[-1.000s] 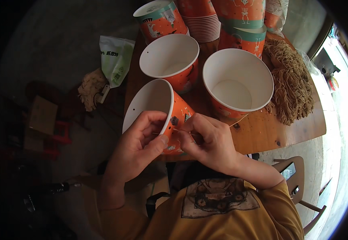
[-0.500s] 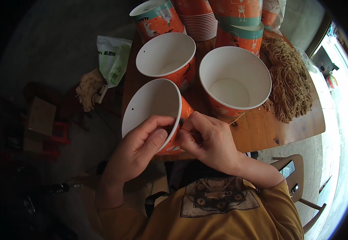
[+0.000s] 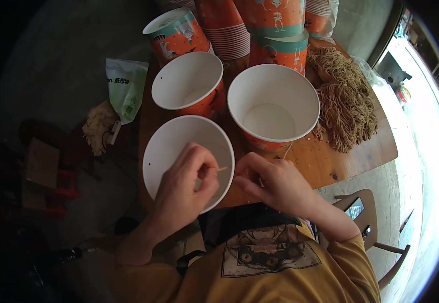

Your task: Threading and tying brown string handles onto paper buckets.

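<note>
The nearest paper bucket (image 3: pixel 166 146), white inside, stands tilted toward me at the table's front edge, with a small dark hole in its left wall. My left hand (image 3: pixel 189 179) reaches inside it, thumb and fingertips pinched on a short tan string (image 3: pixel 223 168) by the right wall. Just outside the same rim is my right hand (image 3: pixel 277 182), its fingers curled closed; a pale bit of string shows beneath them. Whether both hands hold one string through the wall cannot be seen. Behind stand two more open buckets, one at left (image 3: pixel 189 81) and one at right (image 3: pixel 275 103).
A heap of tan strings (image 3: pixel 346 101) lies on the wooden table (image 3: pixel 351 161) at right. Stacked orange buckets (image 3: pixel 227 38) rise at the back. A white-green bag (image 3: pixel 127 88) is at left. A wooden chair (image 3: pixel 368 207) bearing a phone stands right.
My left hand has gone from gripping the near bucket's rim to inside it, now pinching a string end. The bucket has turned more upright to view. My right hand has shifted slightly right.
</note>
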